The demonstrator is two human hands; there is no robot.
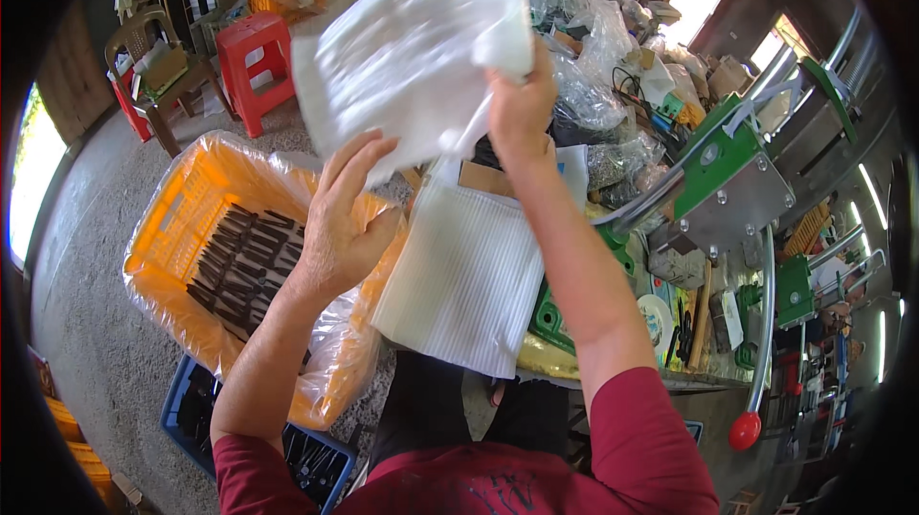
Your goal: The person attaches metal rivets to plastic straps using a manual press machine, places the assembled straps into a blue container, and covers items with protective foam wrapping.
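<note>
Raised in front of me, a white foam sheet [402,55] is blurred with motion. My right hand [524,118] is closed on its right-hand edge. Just below the sheet's lower left edge, my left hand [340,223] is open, thumb apart from the fingers; whether its fingertips touch the sheet I cannot tell. More white ribbed foam sheets [464,280] lie flat at the near edge of the workbench. At my left stands an orange crate [158,252] lined with clear plastic, and dark, narrow metal pieces [244,261] lie in rows inside it, partly hidden by my left arm.
A green and grey lever press [718,170] stands at the right, its handle ending in a red knob [745,430]. Under the crate is a blue bin [321,462] of dark parts. A red stool [257,70] and heaped plastic bags [598,36] are farther back.
</note>
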